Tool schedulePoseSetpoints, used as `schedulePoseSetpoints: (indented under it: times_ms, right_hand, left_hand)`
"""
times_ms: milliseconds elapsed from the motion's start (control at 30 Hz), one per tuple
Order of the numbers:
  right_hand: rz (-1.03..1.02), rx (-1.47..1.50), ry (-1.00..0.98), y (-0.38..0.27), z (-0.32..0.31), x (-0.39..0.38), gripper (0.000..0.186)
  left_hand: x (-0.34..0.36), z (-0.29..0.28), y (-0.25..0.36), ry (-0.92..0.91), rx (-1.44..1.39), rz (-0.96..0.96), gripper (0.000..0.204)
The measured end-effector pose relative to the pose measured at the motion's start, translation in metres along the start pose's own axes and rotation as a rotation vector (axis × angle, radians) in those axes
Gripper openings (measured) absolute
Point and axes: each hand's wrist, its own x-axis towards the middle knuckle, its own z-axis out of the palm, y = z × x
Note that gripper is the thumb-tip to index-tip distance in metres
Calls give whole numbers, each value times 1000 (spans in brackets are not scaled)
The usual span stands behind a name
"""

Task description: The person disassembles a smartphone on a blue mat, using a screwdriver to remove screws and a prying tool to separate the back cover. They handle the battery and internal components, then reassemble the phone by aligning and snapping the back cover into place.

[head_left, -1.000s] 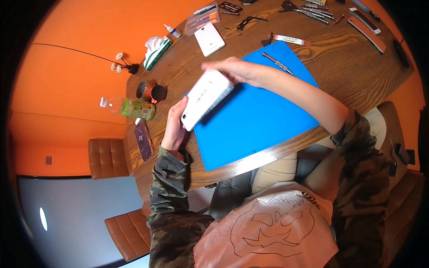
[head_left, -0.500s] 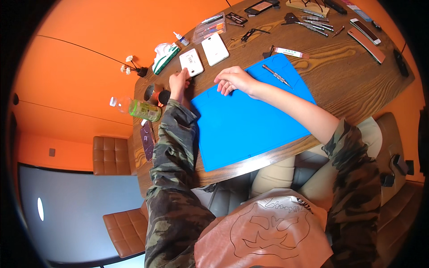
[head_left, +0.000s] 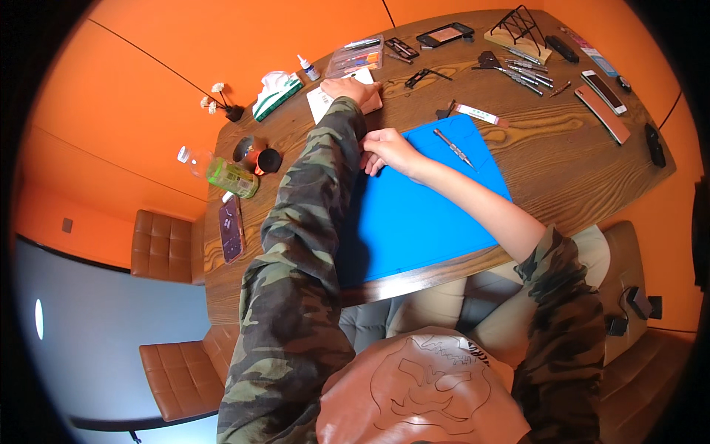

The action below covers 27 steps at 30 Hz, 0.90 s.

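Observation:
My left hand (head_left: 350,89) lies palm down across two white phones, its fingers spread toward both sides. Beneath its left part shows the left white phone (head_left: 319,106), with small printing on its back. The right white phone (head_left: 364,75) sticks out beyond my knuckles; whether I grip either is hidden. Just nearer, my right hand (head_left: 390,151) hovers by the far left corner of a blue mat (head_left: 418,214), fingers loosely curled and nothing seen in them. To its right, a metal screwdriver (head_left: 452,148) rests on the mat.
A tissue pack (head_left: 277,96), dropper bottle (head_left: 309,69) and clear tool case (head_left: 356,55) stand at the far left. A drink bottle (head_left: 233,176) and dark phone (head_left: 231,230) are nearer. Several screwdrivers (head_left: 529,74) and a wire-rack stand (head_left: 518,37) occupy the far right.
My left hand has moved right and farther away, from the lower edge of the left white phone to across both phones. My right hand stays near the mat's corner, fingers still curled.

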Motion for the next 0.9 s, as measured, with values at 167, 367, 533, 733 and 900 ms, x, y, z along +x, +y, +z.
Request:
schedulePoseSetpoints:
  times_ms: [167,367,533,733,900]
  right_hand:
    - [-18,35,-21,5,1,3,23]
    - [8,-20,-69,3,-3,4,23]
    - [-78,-253,-22,-5,10,-22,25]
    - [-172,-91,267,-29,-1,-52,46]
    - [2,90,-35,-32,-6,-61,73]
  left_hand:
    - [6,-12,3,-185,-210,48,97]
    - [-8,-27,6,-294,-532,273,81]
    - [-46,-59,-41,-423,-1024,322,66]
    - [-157,-36,-114,-709,-1688,263,66]
    - [-227,3,-106,-687,-1976,319,79]
